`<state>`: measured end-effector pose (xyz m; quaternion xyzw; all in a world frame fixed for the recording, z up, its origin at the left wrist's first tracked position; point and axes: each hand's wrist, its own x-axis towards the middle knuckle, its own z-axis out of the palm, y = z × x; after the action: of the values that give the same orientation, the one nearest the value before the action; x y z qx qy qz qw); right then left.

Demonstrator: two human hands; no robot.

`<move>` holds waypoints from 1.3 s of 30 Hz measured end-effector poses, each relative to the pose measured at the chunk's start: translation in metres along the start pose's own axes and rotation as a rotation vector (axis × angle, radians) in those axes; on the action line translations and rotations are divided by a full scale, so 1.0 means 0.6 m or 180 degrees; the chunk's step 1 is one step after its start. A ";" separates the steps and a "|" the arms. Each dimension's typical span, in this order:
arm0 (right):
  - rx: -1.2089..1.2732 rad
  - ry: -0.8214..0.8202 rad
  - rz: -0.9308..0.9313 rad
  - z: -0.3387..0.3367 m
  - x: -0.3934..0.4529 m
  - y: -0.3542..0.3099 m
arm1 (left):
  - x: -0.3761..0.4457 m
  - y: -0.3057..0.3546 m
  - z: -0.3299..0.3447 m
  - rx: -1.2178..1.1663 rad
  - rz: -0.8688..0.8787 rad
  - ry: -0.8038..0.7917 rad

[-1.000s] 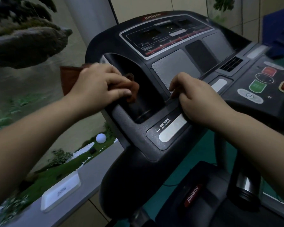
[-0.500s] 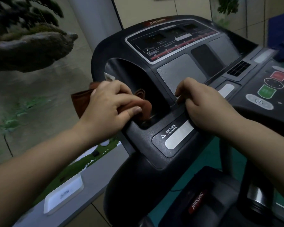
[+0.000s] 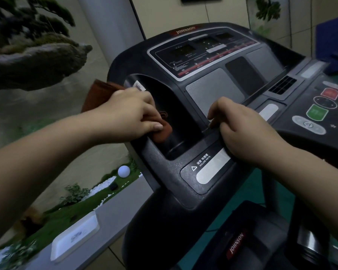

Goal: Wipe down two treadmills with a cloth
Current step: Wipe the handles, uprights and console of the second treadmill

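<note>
We have the cloth point(image 3: 160, 131) bunched under our left hand point(image 3: 132, 114), whose fingers curl over it and press it against the near left rim of the cup holder point(image 3: 176, 121) sunk into the treadmill point(image 3: 213, 172) console. A loose fold of the cloth sticks out behind our wrist, off the console's left edge. Our right hand point(image 3: 240, 131) holds nothing; its fingers are bent and hooked over the ridge just right of the cup holder, bracing us.

What matters next is that the unwiped surface lies to the right of the cloth and away from us: the hollow runs from near to far, deepening toward the display point(image 3: 203, 53). Our left hand is the nearer one and already sits at the hollow's lip, so we judge a stroke down into the hollow, or along its rim, is the natural move. Our right hand sits beside that path, not in it.
</note>
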<state>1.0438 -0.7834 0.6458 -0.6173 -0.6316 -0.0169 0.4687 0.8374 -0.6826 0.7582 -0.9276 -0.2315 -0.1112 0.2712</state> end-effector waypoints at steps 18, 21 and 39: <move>0.0000 0.0036 0.0002 0.003 0.001 -0.002 | 0.071 0.008 -0.004 0.0104 0.0507 -0.0518; -0.0006 0.0064 -0.0004 0.003 0.001 -0.001 | 0.070 0.041 0.015 0.0242 0.0609 -0.0763; -0.0052 0.0065 -0.0020 0.000 0.002 0.001 | 0.075 0.100 -0.008 0.0531 -0.0183 -0.2685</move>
<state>1.0443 -0.7825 0.6462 -0.6189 -0.6286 -0.0298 0.4701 0.9058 -0.7134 0.7502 -0.8599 -0.3561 0.2894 0.2236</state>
